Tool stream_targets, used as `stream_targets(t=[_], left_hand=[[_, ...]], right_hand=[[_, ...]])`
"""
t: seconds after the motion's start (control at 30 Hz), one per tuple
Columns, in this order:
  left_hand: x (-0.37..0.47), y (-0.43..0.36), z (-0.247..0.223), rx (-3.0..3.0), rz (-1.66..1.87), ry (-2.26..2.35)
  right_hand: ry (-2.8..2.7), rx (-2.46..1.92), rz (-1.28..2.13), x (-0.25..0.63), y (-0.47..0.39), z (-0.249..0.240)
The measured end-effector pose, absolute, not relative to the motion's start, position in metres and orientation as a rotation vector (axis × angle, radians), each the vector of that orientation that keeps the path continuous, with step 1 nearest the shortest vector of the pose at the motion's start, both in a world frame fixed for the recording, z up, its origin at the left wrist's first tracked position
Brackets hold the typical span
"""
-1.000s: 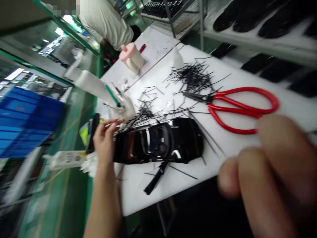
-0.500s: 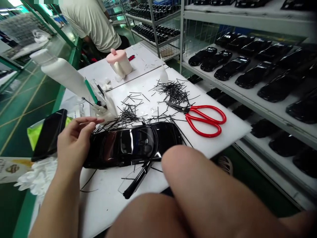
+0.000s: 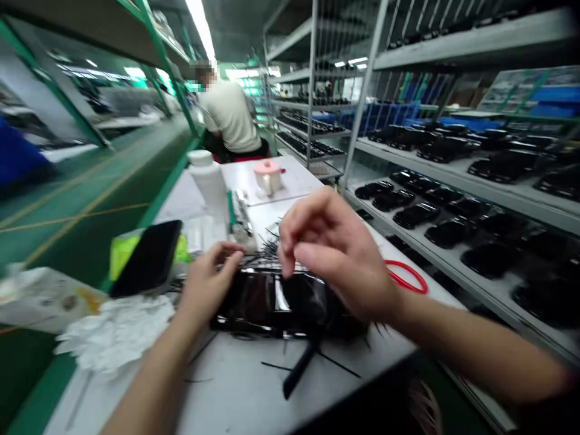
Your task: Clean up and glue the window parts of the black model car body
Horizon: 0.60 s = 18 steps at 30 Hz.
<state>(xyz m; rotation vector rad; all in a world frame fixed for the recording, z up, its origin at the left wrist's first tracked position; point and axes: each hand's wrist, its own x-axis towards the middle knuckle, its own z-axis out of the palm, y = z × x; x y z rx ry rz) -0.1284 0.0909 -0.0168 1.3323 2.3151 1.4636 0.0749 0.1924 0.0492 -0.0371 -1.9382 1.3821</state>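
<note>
A glossy black model car (image 3: 258, 302) lies across the white table, its near side door swung out toward me. At the car's left end is my left hand (image 3: 206, 284), fingers curled, thumb close to the fingertips; whatever may be between them is too small to tell. My right hand (image 3: 335, 254) is raised over the right part of the car, fingers bent toward the thumb, and what it may hold cannot be made out. Thin black strips (image 3: 270, 249) lie behind the car. The red handle of the scissors (image 3: 408, 277) shows past my right hand.
On the left are a black phone (image 3: 147, 257), crumpled white tissue (image 3: 120, 332) and a carton (image 3: 45, 299). Farther back stand a white bottle (image 3: 211, 184) and a pink-lidded cup (image 3: 268, 177). A person (image 3: 233, 115) sits beyond. Racks of black model cars (image 3: 417, 214) line the right.
The head view has tilted up. My right arm has come up from the lower right, and its hand is now over the car. My left hand stays at the car's left end.
</note>
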Motion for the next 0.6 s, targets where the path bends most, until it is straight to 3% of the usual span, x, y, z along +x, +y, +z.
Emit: stream_targets(t=[0.1,0.23,0.6], left_hand=[[-0.129,0.084,-0.016,1.435,1.356,2.314],[-0.128,0.077,-0.019,1.492,1.254,2.353],[-0.123,0.072,-0.022,1.527,1.118,2.344]], right_hand=[[-2.185,-0.289,1.357,0.005,0.235,0.044],[-2.39,-0.315,1.332,-0.059,0.264,0.021],[-2.455,-0.295,0.965,-0.081,0.253,0.015]])
